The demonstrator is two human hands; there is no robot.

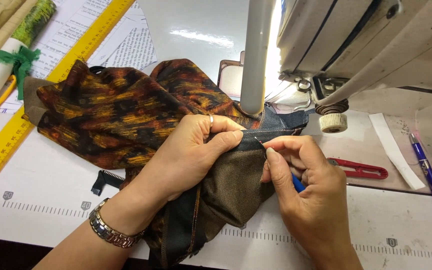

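Between left hand (193, 150) and right hand (303, 182), pinched fabric (236, 185).

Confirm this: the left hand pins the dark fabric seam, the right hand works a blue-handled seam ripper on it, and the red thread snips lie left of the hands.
Wrong on one point. The head view shows the red thread snips right of the hands, below the white sewing machine. The left hand does pin the dark fabric seam, and the right hand works the blue-handled seam ripper.

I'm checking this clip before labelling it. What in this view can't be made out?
- Seam ripper, head view: mostly hidden in the right hand.
- Needle area: hidden behind the white lamp tube.
- Sewing machine: cut off by the top edge.
- Fabric seam stitches: too small.
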